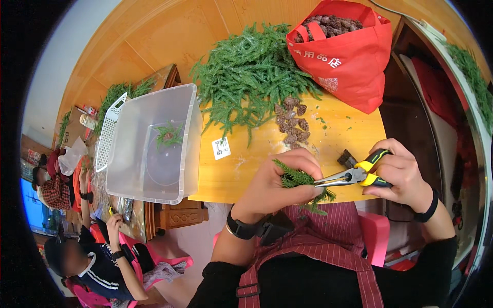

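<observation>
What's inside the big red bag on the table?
The red bag is open at the top, showing a heap of brown pine cones. How deep they go is hidden by the bag's cloth.

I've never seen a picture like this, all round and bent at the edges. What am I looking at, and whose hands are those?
There is no machine here. The picture comes from a wide-angle camera worn on a person's head, looking down, which is why straight edges curve near the rim. The two hands belong to that person, who wears a striped apron.

The left hand holds a small green sprig. The right hand grips yellow-handled pliers, whose tips meet the sprig.

On the wooden table lie a heap of green sprigs, a few pine cones, and a clear plastic bin with one sprig inside. A red bag holds more cones. At lower left, another person sits nearby.
</observation>
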Available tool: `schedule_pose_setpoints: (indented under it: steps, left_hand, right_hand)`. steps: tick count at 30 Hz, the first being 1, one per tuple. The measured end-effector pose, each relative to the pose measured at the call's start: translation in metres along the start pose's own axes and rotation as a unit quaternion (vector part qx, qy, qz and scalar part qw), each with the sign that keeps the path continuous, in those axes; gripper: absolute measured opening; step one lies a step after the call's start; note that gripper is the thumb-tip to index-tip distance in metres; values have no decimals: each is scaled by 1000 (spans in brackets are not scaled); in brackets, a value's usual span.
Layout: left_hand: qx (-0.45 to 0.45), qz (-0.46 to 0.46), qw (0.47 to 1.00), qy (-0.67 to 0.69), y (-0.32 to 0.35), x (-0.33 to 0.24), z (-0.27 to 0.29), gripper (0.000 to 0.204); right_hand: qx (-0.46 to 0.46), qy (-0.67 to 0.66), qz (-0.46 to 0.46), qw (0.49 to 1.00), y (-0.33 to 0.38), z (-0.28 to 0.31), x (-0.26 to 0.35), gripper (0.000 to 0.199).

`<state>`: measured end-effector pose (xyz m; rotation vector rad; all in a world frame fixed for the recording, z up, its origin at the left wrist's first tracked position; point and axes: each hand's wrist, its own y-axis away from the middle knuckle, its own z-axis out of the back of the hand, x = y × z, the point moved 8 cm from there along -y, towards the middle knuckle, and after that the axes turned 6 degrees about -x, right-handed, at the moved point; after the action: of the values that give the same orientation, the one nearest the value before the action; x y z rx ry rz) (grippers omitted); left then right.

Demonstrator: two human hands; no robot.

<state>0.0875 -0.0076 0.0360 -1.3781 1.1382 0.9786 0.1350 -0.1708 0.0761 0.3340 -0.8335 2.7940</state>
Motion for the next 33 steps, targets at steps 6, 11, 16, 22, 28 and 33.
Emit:
schedule_pose_setpoints:
  steps: [6,11,16,22,28,33]
  left_hand:
    - [41,54,995,68,-1,8,-7,13]
    - [71,51,992,90,-2,7,-12,14]
    - [52,23,997,51,-3,2,-11,13]
    - [-89,-138,970,-178,1,-18,1,19]
    - [-133,-248,916,-285,10,-35,0,29]
    - [-132,-318,878,-333,17,-47,-6,30]
  right_hand:
    - [-4,-27,20,999,-1,-1,1,34]
    - [-29,8,84,996,1,3,7,37]
    - [-34,16,77,996,7,3,5,37]
    - [-52,-2,-5,999,12,3,-7,39]
    - [-51,51,-13,997,20,4,-7,41]
    - [-40,83,-2,996,16,9,-1,39]
